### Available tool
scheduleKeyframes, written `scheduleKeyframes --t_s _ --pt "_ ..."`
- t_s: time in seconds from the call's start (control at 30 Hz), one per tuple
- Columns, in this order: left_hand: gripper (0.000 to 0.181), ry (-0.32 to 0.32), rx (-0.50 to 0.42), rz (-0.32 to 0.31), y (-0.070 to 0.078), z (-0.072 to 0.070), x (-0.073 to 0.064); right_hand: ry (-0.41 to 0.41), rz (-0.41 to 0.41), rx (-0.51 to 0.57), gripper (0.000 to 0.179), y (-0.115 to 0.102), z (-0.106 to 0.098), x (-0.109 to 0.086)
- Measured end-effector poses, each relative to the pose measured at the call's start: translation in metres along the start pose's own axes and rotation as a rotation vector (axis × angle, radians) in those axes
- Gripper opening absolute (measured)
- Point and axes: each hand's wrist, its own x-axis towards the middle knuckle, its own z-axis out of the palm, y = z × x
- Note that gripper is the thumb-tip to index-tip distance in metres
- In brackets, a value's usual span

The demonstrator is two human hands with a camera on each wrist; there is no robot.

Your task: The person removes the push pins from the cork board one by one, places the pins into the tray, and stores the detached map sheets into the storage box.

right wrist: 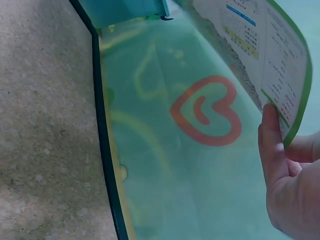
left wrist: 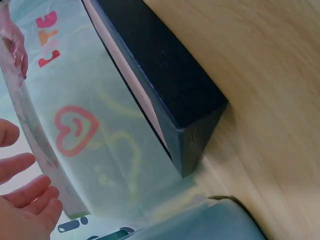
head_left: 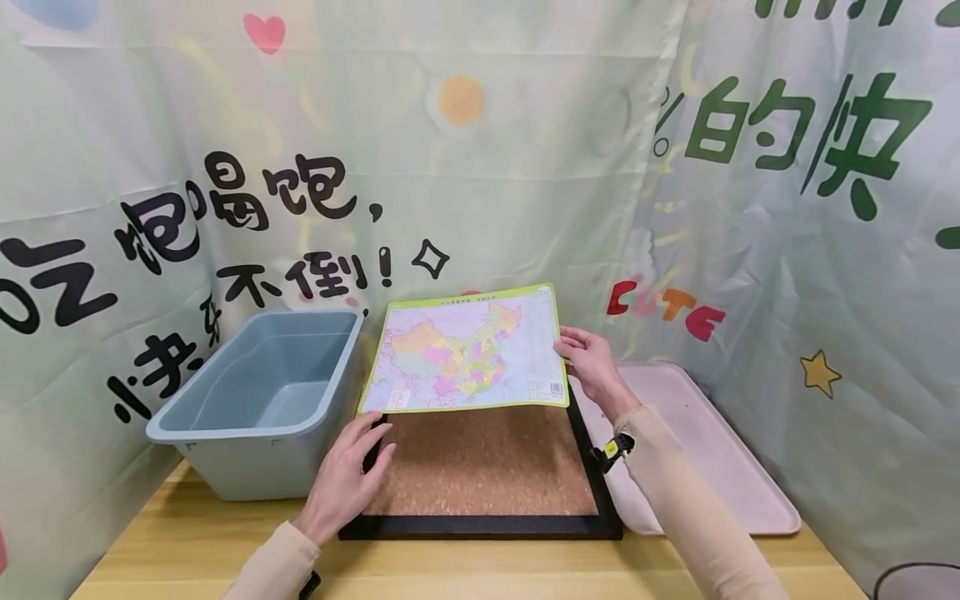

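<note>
A thin map sheet with a green border and colourful regions is held up over the rear of a black-framed cork board. My right hand pinches the sheet's right edge between thumb and fingers. In the right wrist view, that hand grips a corner, and the sheet's printed back shows. By the sheet's lower left corner is my left hand, fingers loosely spread beside the frame's left side. The left wrist view shows this hand with nothing between its fingers.
A blue-grey plastic bin stands to the left of the board. On the right lies a pale pink tray, partly behind my right forearm. Everything sits on a wooden table, with printed cloth hanging behind.
</note>
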Motion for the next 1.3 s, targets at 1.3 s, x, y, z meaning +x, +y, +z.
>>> scheduleKeyframes --t_s 1.3 --pt "0.059 -0.729 0.095 0.093 -0.007 0.009 -0.024 -0.038 0.037 0.211 0.042 -0.026 0.054 0.013"
